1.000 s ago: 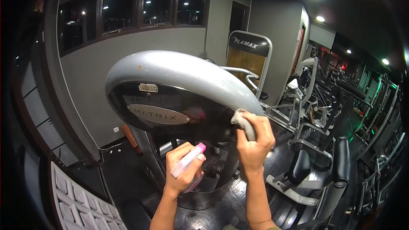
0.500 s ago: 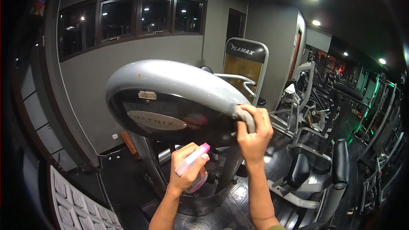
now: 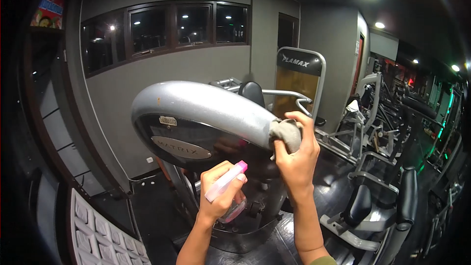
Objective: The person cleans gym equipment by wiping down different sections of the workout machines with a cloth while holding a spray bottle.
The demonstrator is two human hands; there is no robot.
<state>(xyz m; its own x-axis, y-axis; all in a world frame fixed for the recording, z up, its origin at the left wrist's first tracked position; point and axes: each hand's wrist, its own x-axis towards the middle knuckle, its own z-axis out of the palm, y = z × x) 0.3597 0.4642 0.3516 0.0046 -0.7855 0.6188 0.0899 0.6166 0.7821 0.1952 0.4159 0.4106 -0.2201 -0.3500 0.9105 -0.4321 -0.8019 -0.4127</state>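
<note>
Grey cloth [image 3: 287, 135]: bunched in your right hand [image 3: 300, 164], fingers closed on it, against the right end of the silver cover [image 3: 196, 98]; a slackened pinch could let it slip. Pink-topped spray bottle [image 3: 225, 185]: wrapped in your left hand [image 3: 212, 201], near the black panel's [image 3: 225, 135] lower edge; a careless lift might knock it, a stray squeeze discharge it.
</note>
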